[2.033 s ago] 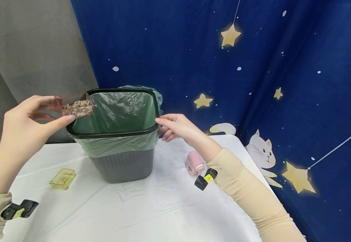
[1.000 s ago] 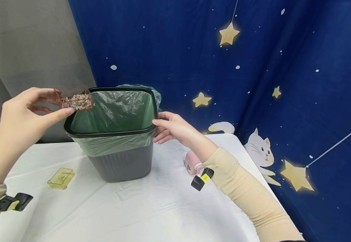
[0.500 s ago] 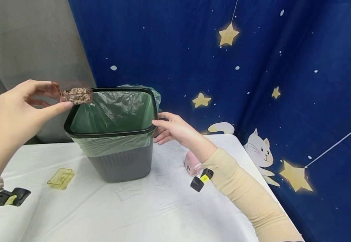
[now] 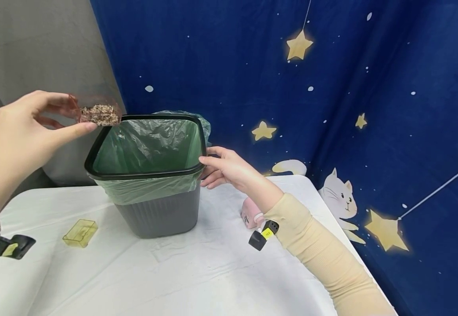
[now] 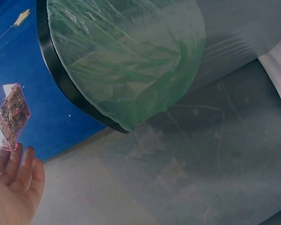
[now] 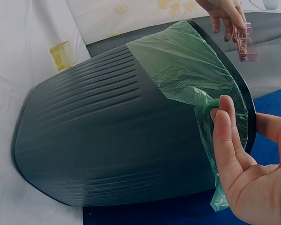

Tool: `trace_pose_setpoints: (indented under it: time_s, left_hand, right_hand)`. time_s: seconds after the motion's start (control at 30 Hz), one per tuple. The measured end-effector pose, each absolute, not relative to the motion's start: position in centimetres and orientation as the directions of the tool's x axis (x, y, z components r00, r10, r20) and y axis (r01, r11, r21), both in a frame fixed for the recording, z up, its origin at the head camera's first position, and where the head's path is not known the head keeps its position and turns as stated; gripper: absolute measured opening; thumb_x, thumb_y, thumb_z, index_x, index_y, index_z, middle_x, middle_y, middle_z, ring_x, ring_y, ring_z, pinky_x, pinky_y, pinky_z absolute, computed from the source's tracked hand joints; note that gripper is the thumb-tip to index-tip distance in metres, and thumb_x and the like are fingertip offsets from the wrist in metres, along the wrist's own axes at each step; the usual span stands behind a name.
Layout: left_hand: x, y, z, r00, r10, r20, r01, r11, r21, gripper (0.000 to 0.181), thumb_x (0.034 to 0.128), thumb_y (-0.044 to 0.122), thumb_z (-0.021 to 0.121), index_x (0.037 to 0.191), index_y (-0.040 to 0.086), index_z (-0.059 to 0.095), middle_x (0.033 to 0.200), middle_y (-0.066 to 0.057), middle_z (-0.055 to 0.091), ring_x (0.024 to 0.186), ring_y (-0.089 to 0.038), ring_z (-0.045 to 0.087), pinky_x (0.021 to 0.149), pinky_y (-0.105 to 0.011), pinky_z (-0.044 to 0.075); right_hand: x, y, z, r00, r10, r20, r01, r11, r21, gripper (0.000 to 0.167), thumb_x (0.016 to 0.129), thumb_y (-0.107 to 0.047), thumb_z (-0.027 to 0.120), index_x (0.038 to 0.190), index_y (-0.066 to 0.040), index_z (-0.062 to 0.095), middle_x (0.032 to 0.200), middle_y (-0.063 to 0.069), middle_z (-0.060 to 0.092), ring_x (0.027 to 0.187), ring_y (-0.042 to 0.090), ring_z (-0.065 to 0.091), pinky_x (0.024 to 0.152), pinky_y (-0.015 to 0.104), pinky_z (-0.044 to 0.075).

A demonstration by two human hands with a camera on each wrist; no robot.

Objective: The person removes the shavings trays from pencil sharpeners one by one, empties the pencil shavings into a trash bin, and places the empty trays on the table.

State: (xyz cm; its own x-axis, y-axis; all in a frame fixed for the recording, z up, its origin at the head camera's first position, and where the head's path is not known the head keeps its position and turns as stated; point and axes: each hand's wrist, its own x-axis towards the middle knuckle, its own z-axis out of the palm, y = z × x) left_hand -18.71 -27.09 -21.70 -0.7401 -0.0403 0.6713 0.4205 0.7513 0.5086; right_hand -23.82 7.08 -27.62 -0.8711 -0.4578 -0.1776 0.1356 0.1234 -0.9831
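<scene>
My left hand (image 4: 31,127) pinches a clear reddish box (image 4: 100,115) between thumb and fingers, above the bin's left rim. Light and dark grainy bits lie in the box (image 5: 13,115). The grey bin (image 4: 161,215) stands upright with a green bag (image 4: 149,193) folded over its black rim. At the bin's right side, my right hand (image 4: 230,169) holds the rim, thumb on the edge and fingers around the outside. The right wrist view shows those fingers (image 6: 225,140) against the green bag, with the reddish box (image 6: 243,44) past the rim.
A yellow clear box (image 4: 80,233) lies on the white-covered table (image 4: 173,281) left of the bin. A pink bottle (image 4: 250,213) is right of the bin, partly behind my right wrist. Blue star-patterned curtain (image 4: 221,66) and grey cloth (image 4: 47,48) hang behind.
My left hand has risen with the reddish box, from beside the bin's rim to above it. My right hand keeps its hold on the rim; the bin has barely shifted in view.
</scene>
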Motion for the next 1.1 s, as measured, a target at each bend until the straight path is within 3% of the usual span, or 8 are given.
trace_pose_setpoints:
  time_s: [1.1]
  left_hand:
    - [-19.8, -27.5, -20.1, -0.744, -0.026, 0.668, 0.382, 0.803, 0.457, 0.055, 0.0751, 0.030, 0.083, 0.120, 0.006, 0.063, 0.092, 0.028, 0.050, 0.071, 0.017, 0.047, 0.065, -0.006, 0.033]
  right_hand:
    - [-23.6, 7.1, -27.7, -0.881, -0.441, -0.171, 0.129, 0.123, -0.984, 0.057, 0.098, -0.022, 0.057, 0.147, -0.009, 0.031, 0.101, 0.024, 0.066, 0.070, 0.026, 0.069, 0.064, 0.037, 0.058]
